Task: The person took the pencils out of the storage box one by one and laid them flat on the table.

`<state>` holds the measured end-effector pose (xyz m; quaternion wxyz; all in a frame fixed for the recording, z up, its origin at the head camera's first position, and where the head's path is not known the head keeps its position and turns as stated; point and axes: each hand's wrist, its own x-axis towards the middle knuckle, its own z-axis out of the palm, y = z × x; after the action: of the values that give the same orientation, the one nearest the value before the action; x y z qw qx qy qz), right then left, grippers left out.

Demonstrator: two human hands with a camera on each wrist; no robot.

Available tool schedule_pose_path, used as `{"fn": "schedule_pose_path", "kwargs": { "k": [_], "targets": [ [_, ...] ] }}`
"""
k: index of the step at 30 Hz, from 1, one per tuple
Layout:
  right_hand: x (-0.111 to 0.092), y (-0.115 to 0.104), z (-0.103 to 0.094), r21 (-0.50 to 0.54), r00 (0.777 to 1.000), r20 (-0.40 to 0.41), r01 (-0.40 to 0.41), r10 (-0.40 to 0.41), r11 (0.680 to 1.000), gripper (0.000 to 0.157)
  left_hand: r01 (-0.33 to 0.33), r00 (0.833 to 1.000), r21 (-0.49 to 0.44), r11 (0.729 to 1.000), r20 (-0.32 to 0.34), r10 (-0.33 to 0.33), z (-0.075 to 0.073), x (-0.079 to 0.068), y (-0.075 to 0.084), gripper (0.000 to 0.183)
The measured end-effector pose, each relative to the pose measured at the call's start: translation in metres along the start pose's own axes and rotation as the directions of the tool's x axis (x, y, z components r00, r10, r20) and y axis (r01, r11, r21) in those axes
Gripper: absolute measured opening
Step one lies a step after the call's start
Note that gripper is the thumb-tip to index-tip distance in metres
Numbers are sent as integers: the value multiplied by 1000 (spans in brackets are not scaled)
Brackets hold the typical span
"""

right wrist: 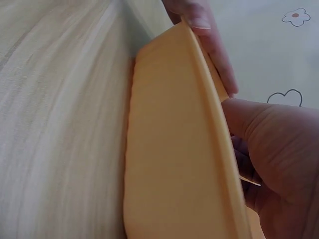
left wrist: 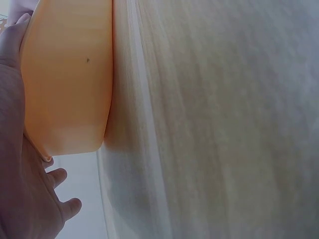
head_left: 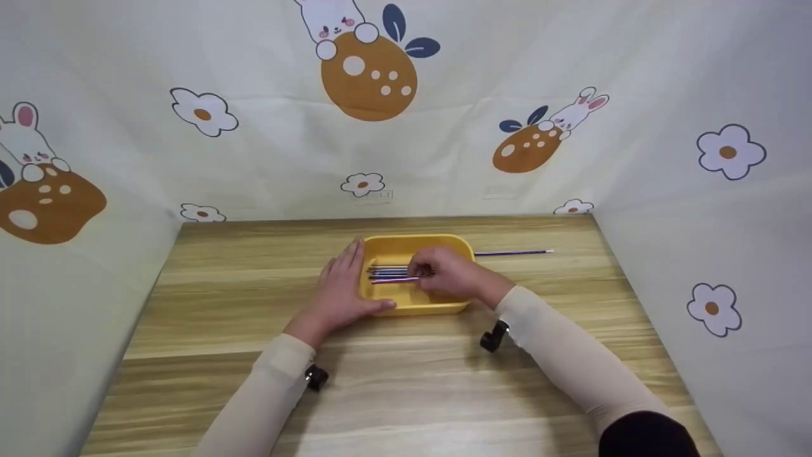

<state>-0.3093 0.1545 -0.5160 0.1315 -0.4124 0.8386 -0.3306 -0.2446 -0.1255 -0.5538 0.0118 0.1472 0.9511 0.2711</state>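
Observation:
A yellow plastic tray (head_left: 415, 309) stands on the table with several thin pencils (head_left: 388, 274) lying side by side in it. My left hand (head_left: 339, 289) rests along the tray's left end, fingers extended and thumb on the front rim; in the left wrist view that hand (left wrist: 30, 184) lies against the outer wall. Reaching in over the right side, my right hand (head_left: 447, 273) has its fingers curled down and pinches a purplish pencil (head_left: 396, 280) at the front of the row. Its fingertips are partly hidden by the tray wall (right wrist: 169, 134) in the right wrist view.
A single dark purple pencil (head_left: 514, 253) with a pale end lies on the wooden table (head_left: 406, 374), right of the tray. A patterned cloth (head_left: 273, 152) hangs behind and along both sides. Small black cameras (head_left: 491, 336) are strapped to both wrists.

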Motion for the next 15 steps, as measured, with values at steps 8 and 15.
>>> {"fn": "schedule_pose_path", "kwargs": {
  "k": [8,15],
  "targets": [
    [-2,-2,-15,-11,998,-5,69,-69,998,21,-1,1000,4,1000,9,1,-1,-1,0,146],
    [-8,-4,-29,16,1000,13,17,-17,1000,20,-13,1000,17,1000,10,12,-1,-1,-1,146]
  ]
}}
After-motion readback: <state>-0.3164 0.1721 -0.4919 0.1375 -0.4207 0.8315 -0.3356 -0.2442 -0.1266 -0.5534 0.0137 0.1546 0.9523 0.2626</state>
